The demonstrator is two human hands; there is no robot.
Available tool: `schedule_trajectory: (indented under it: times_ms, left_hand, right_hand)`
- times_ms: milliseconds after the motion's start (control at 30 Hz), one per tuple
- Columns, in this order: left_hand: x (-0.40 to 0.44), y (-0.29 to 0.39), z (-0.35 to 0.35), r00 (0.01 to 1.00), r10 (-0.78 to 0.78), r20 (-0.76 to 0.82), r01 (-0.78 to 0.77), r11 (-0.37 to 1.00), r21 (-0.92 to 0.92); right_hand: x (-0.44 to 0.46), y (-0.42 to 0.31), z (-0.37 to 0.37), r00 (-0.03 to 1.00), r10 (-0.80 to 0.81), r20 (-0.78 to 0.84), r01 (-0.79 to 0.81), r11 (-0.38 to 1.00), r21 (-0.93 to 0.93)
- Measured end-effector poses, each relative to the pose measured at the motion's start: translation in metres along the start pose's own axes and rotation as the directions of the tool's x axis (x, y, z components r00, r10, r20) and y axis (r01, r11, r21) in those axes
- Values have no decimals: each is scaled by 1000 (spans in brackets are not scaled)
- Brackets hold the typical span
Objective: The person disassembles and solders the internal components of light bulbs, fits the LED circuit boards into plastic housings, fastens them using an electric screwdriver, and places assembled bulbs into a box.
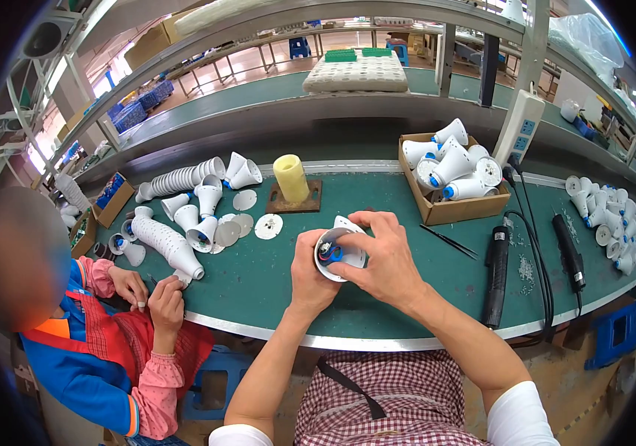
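Over the green bench, a white cone-shaped lamp housing is held with its wide mouth tilted up toward me. A blue part with thin wires shows inside it. My left hand is wrapped round the housing's left side. My right hand grips the right rim, thumb and a finger reaching into the mouth; a white edge sticks up by its fingertips, and whether it is a separate piece I cannot tell. Beyond them, a yellow cylinder stands on a brown metal plate.
A cardboard box of white housings sits behind right, near tweezers. Two black electric screwdrivers lie at right with cables. Stacked housings and flat discs cover the left, where a co-worker's hands work.
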State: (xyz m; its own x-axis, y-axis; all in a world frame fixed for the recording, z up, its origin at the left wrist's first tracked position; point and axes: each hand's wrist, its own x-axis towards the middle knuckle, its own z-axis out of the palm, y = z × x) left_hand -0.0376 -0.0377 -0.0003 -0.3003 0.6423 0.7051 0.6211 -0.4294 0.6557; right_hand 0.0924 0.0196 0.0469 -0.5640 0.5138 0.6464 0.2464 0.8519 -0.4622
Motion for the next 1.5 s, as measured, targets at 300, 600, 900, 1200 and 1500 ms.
schedule_trajectory:
  times_ms: [300,600,900,1200,1500]
  left_hand:
    - [-5,-4,5,994,-58,91,65,995,-77]
    - [-9,-1,20,982,-174,73,185,967,-176]
    - [-17,4,13,969,-229,98,238,966,-103]
    - [-23,-7,13,973,-230,-24,228,971,-68]
    - [-24,-2,10,981,-191,-20,192,981,34]
  right_hand:
    - [1,0,3,997,-11,80,13,1000,-27]
    - [-5,9,-15,993,62,104,-90,955,283]
    - [8,26,-63,985,165,-53,-164,986,13]
    - [1,51,-70,939,330,92,-318,940,-123]
    - [-16,75,-58,896,440,64,-420,885,-201]
